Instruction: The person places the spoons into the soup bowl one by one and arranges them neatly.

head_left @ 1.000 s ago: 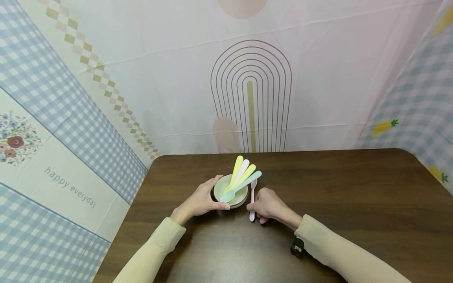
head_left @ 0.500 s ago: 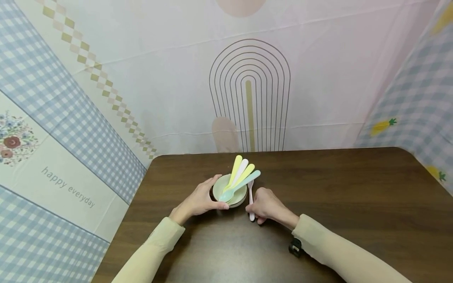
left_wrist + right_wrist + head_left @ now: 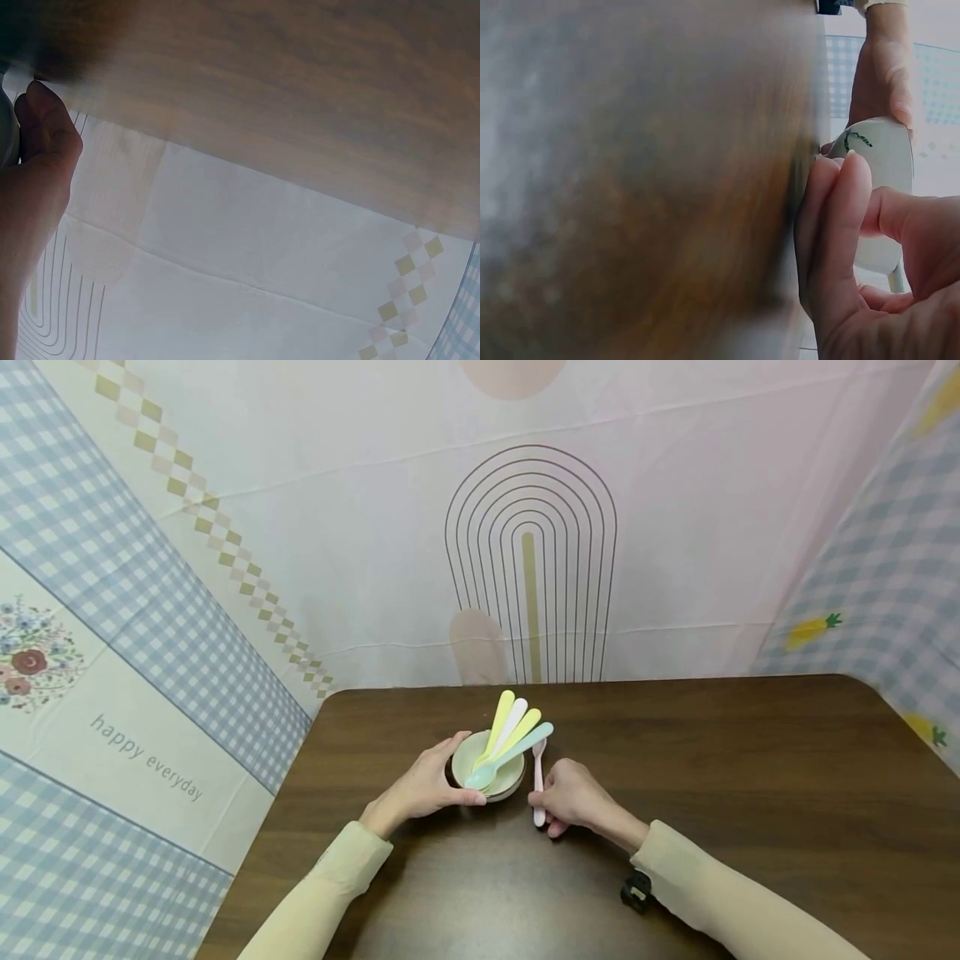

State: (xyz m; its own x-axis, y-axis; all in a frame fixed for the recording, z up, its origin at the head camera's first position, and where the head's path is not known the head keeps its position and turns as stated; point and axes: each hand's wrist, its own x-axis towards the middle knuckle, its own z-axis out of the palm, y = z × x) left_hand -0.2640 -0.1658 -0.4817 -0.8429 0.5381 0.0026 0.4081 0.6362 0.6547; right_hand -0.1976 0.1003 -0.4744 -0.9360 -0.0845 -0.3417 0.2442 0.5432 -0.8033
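Note:
My left hand (image 3: 427,785) holds a small pale bowl (image 3: 468,755), its thumb at the near rim and the other fingers round the far left side. Fanned in the bowl lie a teal spoon (image 3: 527,743), two yellow spoons and a white one (image 3: 514,715), handles pointing to the far right. Just right of the bowl, my right hand (image 3: 576,795) pinches the handle of a pale pink spoon (image 3: 537,768), whose head points away from me. From the right wrist view, a dark leaf mark shows on the bowl's outer wall (image 3: 889,150); the pink spoon is hidden there.
The brown wooden table (image 3: 735,777) reaches back to a white patterned cloth (image 3: 360,552). Checked cloth (image 3: 45,877) hangs along the left side and more at the right. A black wrist device (image 3: 636,892) sits at the right cuff.
My right hand and the pink spoon have shifted slightly to the right, a little away from the bowl. The left hand, the bowl and its spoons stay put.

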